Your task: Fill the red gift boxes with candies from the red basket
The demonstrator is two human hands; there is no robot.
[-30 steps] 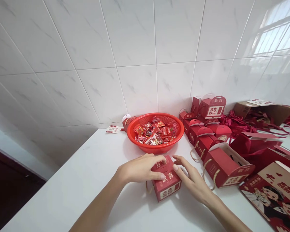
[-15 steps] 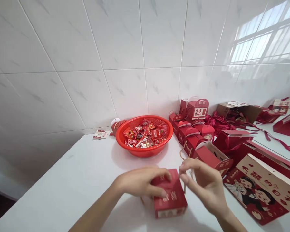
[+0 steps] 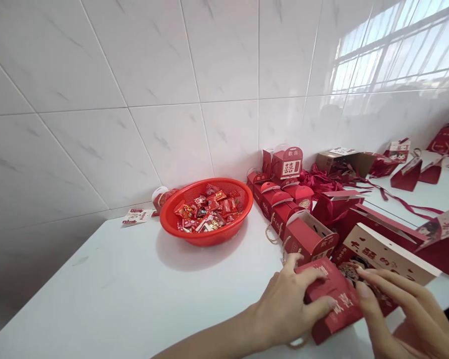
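A closed red gift box (image 3: 331, 294) with pale characters on top lies at the lower right, tilted a little. My left hand (image 3: 288, 301) holds it from the left, with fingers over its top. A rope handle shows under its near left side. My right hand (image 3: 404, 309) is at the box's right side, its thumb and fingertips close together near the edge; what they pinch, if anything, is hidden. Behind the box stands an open red box (image 3: 309, 237) with a rope handle.
A red plastic basket (image 3: 205, 239) of wrapped candies sits on the white table (image 3: 108, 284). Red boxes (image 3: 280, 204) line up to its right. A large printed bag (image 3: 389, 254), ribbons (image 3: 318, 178) and an open carton (image 3: 344, 163) lie further right. Cards (image 3: 137, 216) rest by the wall.
The view has turned right. Both hands and the red box have moved right, up against the printed bag and the row of boxes. My left hand stays on the box.
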